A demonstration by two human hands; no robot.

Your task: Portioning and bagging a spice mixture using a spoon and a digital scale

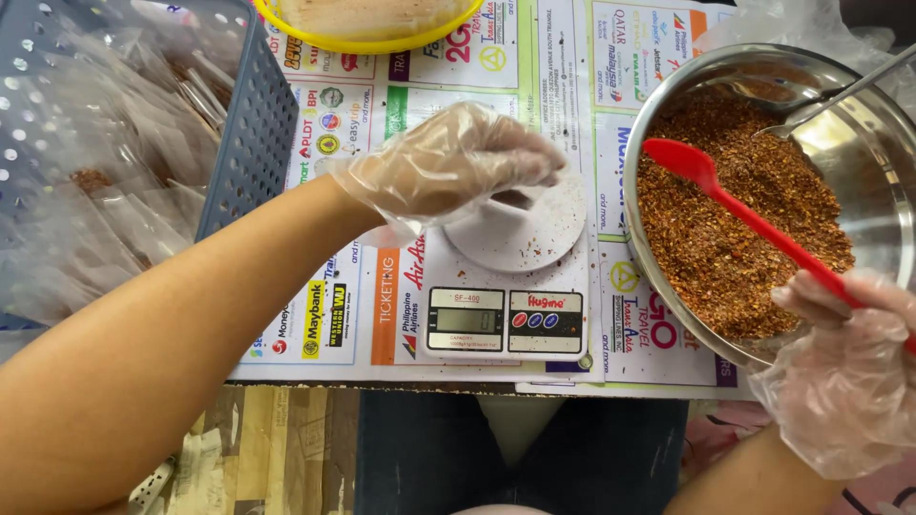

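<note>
A blue perforated basket (250, 133) is seen far left of the scale, filled with clear plastic sachets (114, 143); its slanted wall ends just left of the gloved left hand. A bare forearm is seen running up from the lower left corner toward the scale.

The left hand (448, 167), covered by a thin clear glove, is held over the upper left part of the scale's round white platform (530, 234); its fingers (534, 162) are curled downward and drawn narrow, tips close to the platform; whether anything is pinched between them cannot be told. Reddish flecks are scattered on the platform.

The white digital kitchen scale (506, 319) is set on printed paper sheets (334, 305) spread over the tabletop; its display panel lies below the platform, toward the person. A yellow-rimmed bowl (372, 43) is partly seen above the scale at the top edge.

Right of the scale, close beside it, a large steel bowl (859, 162) is placed, filled with coarse red-brown spice flakes (735, 238); a metal spoon (830, 100) is rested inside at its upper right.

A red spatula (725, 195) is held with its blade over the flakes, handle slanting down to the right. The right hand (844, 362), also gloved, is found lower right of the scale at the bowl's near rim; its fingers (811, 296) are closed around the spatula handle.
</note>
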